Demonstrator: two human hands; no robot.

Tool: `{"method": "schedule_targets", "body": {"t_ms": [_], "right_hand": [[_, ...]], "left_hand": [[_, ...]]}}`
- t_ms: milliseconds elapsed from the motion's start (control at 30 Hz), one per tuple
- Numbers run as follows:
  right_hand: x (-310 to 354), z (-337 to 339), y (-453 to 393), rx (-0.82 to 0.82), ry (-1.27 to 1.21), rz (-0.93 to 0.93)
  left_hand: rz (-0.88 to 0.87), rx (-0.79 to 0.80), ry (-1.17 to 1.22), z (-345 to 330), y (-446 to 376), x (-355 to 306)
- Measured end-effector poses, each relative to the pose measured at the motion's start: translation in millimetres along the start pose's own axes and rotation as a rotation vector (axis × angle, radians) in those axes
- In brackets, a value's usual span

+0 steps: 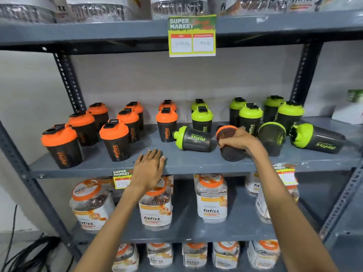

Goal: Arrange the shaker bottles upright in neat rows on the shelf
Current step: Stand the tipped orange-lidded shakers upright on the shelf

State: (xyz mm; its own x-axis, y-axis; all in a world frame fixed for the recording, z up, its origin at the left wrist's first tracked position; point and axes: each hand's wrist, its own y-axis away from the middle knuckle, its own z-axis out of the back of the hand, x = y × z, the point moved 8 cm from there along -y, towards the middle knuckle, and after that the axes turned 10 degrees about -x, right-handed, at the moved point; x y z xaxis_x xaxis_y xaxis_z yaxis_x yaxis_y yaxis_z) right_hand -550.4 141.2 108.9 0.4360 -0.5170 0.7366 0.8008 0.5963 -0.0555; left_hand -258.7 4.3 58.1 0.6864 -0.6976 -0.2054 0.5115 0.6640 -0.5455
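Grey metal shelf point(196, 165), shaker bottles mixed upright and toppled. Right hand point(238, 140) clamps tilted orange-lidded bottle point(228, 146). Left hand point(150, 165) flat, empty, on shelf edge.

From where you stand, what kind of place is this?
Most likely a shop or its stockroom: a "Super Market" price tag hangs on the grey metal shelf, with many identical Fitfizz shaker bottles and jars stocked.

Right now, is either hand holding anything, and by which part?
The right hand grips a tilted orange-lidded shaker bottle around its upper body, just below the lid. The left hand holds nothing; it lies flat on the shelf edge.
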Motion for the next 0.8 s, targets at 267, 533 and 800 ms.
{"method": "schedule_targets", "body": {"t_ms": [267,533,800], "right_hand": [[-14.7,14.3,37.8,-0.114,-0.372,0.072],[53.4,-26.2,108.2,0.031,-0.776,0.344],[132.5,-129.0,101.4,0.185,-0.831,0.450]], "left_hand": [[-0.022,0.008,0.069,-1.7,1.1,6.9],[-0.019,-0.035,0.039,15.1,19.3,42.9],[-0.011,-0.006,0.035,16.5,22.1,51.5]]}}
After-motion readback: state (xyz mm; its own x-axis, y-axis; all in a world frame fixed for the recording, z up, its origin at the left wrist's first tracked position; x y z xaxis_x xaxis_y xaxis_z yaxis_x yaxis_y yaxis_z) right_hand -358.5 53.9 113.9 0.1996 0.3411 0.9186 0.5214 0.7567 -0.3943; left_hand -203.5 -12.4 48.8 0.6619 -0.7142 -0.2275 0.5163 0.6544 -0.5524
